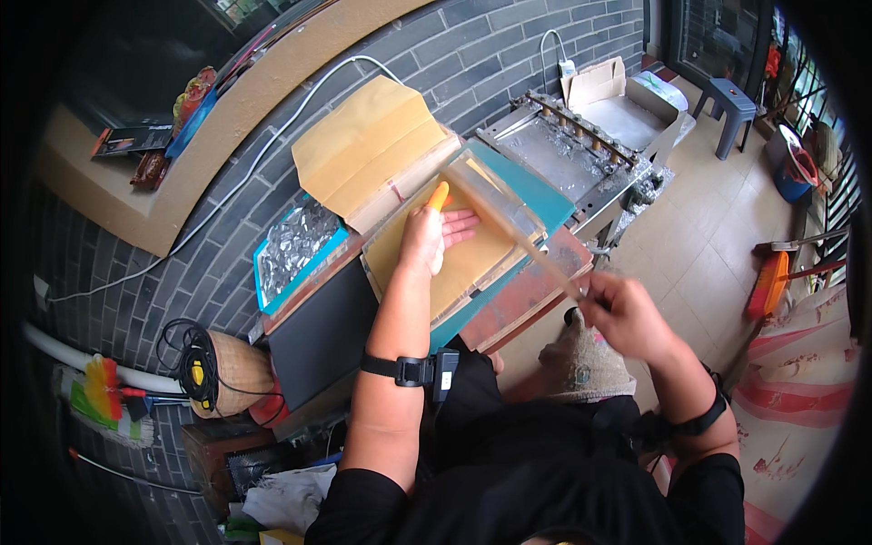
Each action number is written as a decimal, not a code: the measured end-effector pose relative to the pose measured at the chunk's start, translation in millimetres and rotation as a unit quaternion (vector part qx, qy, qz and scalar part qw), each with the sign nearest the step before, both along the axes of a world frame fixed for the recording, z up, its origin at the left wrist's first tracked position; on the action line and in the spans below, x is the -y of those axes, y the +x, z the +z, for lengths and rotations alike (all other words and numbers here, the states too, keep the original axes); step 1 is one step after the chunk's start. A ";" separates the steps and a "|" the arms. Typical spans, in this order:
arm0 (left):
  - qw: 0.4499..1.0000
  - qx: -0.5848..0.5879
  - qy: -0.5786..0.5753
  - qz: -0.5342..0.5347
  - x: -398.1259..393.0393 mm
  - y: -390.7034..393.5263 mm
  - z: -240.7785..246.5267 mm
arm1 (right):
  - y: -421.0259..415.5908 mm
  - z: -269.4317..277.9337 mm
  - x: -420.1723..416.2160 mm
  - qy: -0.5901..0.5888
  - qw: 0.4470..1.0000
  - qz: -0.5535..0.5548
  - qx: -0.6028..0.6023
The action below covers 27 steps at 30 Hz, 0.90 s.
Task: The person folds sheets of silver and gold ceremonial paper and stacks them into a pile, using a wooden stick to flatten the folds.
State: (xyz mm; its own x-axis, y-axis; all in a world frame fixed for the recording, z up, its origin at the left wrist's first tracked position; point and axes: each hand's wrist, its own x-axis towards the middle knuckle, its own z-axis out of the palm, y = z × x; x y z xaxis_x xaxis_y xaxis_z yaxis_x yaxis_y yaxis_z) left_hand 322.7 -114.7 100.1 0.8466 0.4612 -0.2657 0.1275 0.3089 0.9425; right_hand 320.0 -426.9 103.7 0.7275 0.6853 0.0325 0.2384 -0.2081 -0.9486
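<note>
My left hand [426, 235] lies palm turned up over a stack of yellow-brown paper sheets [470, 272], fingers apart, with an orange finger cot [439, 195] on one digit. It holds nothing that I can see; whether it presses on the paper is unclear. In my right hand [623, 317] is the near end of a long, thin, wood-coloured stick [538, 257], blurred by motion. The stick slants up and left across the stack's right side. Beside its far part is a shiny translucent sheet [514, 204]. A teal mat [555, 187] lies beneath the stack.
Folded yellow paper [368, 143] leans behind the stack. To the left is a blue tray [300, 252] of silvery metal pieces. A metal machine with a roller row [579, 129] stands at the right, near a grey stool [732, 99]. A reddish board [521, 289] juts out in front.
</note>
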 end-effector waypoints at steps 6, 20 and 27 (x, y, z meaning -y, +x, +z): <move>0.997 0.035 0.040 0.047 -42.1 -6.1 -27.3 | -18.1 20.4 41.4 -0.041 0.991 0.126 -0.001; 0.985 0.153 -0.084 0.020 -100.0 -69.8 -33.0 | -6.6 13.0 60.0 -0.054 0.992 0.006 -0.115; 0.972 0.213 -0.095 0.015 -127.9 -116.7 -32.2 | -5.4 5.8 61.1 -0.033 0.992 0.002 -0.124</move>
State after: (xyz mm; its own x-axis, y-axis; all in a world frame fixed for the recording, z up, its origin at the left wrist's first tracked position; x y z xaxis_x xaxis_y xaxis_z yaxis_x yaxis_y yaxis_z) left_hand 206.0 13.2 67.8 0.8857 0.4637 0.0223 -0.2728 0.4809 0.8333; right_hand 314.6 -488.0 109.5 0.7052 0.6824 -0.1925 -0.0005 -0.2711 -0.9626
